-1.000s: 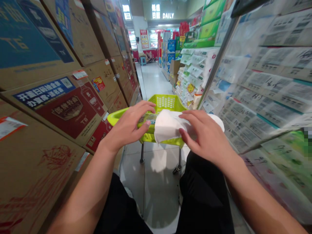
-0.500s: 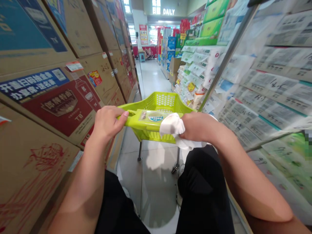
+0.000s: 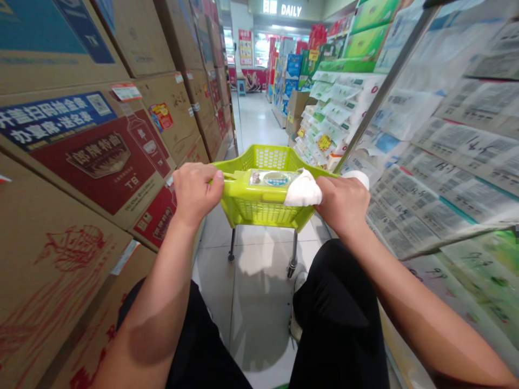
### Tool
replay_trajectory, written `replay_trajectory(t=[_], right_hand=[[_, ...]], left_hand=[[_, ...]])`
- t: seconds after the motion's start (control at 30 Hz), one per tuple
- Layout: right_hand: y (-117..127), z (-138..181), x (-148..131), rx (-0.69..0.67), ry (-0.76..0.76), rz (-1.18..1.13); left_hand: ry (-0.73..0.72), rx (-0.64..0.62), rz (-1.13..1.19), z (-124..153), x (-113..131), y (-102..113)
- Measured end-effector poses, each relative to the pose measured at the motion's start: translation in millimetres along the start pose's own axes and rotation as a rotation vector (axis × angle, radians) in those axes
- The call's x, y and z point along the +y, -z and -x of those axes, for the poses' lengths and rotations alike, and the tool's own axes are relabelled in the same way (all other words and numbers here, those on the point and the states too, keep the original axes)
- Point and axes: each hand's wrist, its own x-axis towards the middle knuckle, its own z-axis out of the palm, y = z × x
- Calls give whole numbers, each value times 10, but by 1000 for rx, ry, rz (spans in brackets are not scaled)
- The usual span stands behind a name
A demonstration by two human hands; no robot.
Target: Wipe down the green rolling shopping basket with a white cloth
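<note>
A lime-green shopping cart (image 3: 263,210) stands on the tiled aisle floor in front of me. My left hand (image 3: 197,192) is wrapped round the left end of the cart's handle bar (image 3: 251,192). My right hand (image 3: 344,202) grips the right end of the bar, with a white cloth (image 3: 302,192) bunched under its fingers against the handle. A small label (image 3: 273,178) sits on top of the bar between my hands. My legs in black trousers show below.
Stacked brown cartons (image 3: 93,156) wall the aisle on the left. Shelves of packaged tissue goods (image 3: 438,146) line the right, with a metal upright (image 3: 381,92). The tiled floor (image 3: 255,124) runs ahead to more displays under a "DAILY" sign (image 3: 290,9).
Both hands went from flat on the cloth and handle to closed round the bar ends. The cloth has been bunched up under my right hand, and the cart sits a little farther ahead.
</note>
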Motion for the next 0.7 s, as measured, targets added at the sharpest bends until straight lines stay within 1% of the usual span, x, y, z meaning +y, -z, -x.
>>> replay_trajectory(t=[0.07, 0.17, 0.23, 0.33, 0.37, 0.4, 0.43, 0.47, 0.6, 0.63, 0.7], right_hand=[[62, -85, 25, -100, -4, 13], [208, -310, 109, -367, 82, -23], [266, -489, 205, -556, 223, -132], [263, -694, 355, -811, 489, -406], [251, -726, 388, -863, 544, -470], [241, -734, 404, -882, 571, -496], [237, -719, 403, -866, 564, -478], [239, -682, 385, -818, 527, -424], [280, -400, 220, -499, 235, -125], [281, -321, 179, -431, 177, -76], [251, -182, 121, -311, 108, -25]], left_hand=[[20, 28, -37, -8, 70, 2], [42, 31, -60, -14, 133, 15], [56, 33, -63, -10, 148, 29], [51, 30, -56, 4, 159, 40], [43, 28, -53, 10, 164, 40], [38, 29, -50, 15, 170, 36], [37, 33, -50, 20, 177, 31], [43, 41, -53, 23, 184, 25], [105, 73, -66, 30, 201, 5], [119, 75, -64, 31, 200, 3], [133, 76, -45, 35, 195, 2]])
